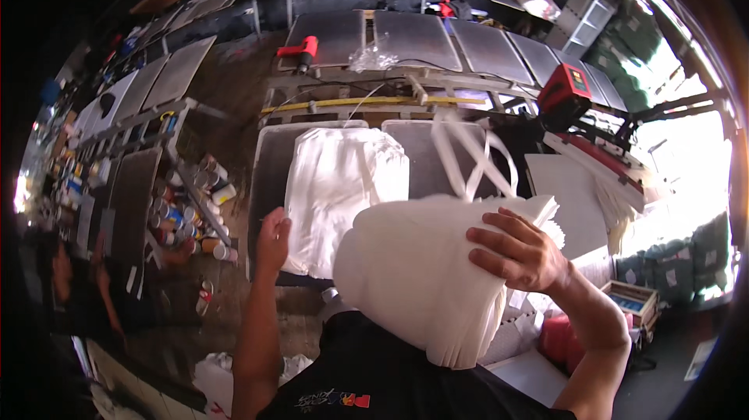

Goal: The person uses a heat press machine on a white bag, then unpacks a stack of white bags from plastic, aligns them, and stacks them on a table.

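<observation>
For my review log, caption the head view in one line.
Right hand on a thick white cloth bundle, left hand near a white pile on a dark board.

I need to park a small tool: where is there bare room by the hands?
The near dark panel shows a bare patch between the flat white stack and the blurred straps. The far panel looks mostly bare right of the clear plastic. It is crowded at left, among the cans, and where the right hand holds the white bundle.
</observation>
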The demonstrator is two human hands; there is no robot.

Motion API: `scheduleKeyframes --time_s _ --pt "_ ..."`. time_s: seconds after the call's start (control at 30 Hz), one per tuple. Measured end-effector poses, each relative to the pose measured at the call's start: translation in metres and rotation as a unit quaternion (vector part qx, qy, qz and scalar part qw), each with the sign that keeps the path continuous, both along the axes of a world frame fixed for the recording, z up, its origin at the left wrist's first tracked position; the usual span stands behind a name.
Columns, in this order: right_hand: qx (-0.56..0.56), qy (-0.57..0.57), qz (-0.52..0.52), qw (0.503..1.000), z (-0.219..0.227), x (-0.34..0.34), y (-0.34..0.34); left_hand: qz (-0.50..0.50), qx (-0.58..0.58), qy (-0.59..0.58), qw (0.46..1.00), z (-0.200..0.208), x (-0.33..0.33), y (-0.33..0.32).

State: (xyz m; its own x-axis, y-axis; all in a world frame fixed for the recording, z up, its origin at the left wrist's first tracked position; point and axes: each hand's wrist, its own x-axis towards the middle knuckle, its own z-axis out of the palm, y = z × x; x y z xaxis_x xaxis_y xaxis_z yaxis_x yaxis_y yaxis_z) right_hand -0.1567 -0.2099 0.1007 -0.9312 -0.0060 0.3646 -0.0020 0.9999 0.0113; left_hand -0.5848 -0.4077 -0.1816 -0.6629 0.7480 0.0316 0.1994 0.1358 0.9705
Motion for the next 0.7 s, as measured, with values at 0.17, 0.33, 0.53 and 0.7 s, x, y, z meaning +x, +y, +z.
scheduleKeyframes --time_s 0.17,0.33,0.53,0.7 --pt "0.031 0.047 0.072 0.996 0.028 -0.015 0.007 -0.173 0.066 -0.302 0.935 0.041 0.080 -0.002" --pt "0.035 -0.008 0.053 0.998 0.079 -0.029 0.000 0.033 0.020 -0.032 0.999 0.101 0.097 0.022" --pt "0.081 -0.173 0.011 0.982 0.132 -0.092 -0.017 -0.314 0.155 -0.148 0.925 0.160 0.160 0.025" --pt "0.141 -0.244 0.031 0.959 0.084 -0.200 -0.013 -0.433 0.214 -0.502 0.717 0.166 0.184 0.042"
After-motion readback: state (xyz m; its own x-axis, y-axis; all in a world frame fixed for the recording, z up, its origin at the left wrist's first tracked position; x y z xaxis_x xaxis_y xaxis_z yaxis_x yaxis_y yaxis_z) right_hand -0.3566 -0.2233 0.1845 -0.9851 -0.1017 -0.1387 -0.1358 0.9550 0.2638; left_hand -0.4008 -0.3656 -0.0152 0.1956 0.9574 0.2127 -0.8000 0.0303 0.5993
